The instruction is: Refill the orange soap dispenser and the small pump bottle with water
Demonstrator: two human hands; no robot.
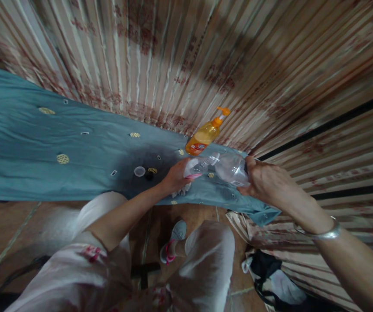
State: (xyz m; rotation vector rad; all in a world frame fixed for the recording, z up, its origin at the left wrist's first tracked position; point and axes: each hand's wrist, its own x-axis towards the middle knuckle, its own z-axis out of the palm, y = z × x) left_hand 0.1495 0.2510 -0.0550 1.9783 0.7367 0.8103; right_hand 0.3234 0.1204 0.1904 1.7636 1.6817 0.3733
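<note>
My right hand point(266, 180) is wrapped round the base end of a clear plastic bottle point(233, 169), tilted onto its side with its neck pointing left. My left hand point(177, 175) grips a smaller clear container point(197, 167) with a pink patch on its lower side. The bottle's neck meets the container's mouth end; whether they touch I cannot tell. Just behind them stands an orange pump bottle point(202, 138) of yellow-orange liquid. A whitish crumpled thing point(183, 190) lies partly hidden beneath my left hand.
A narrow surface under a blue-green cloth point(92, 151) runs along a pleated, patterned curtain point(160, 60). On the cloth left of my hands lie a round whitish lid point(140, 171) and a small dark object point(149, 176). A dark and white bag point(275, 277) lies at lower right.
</note>
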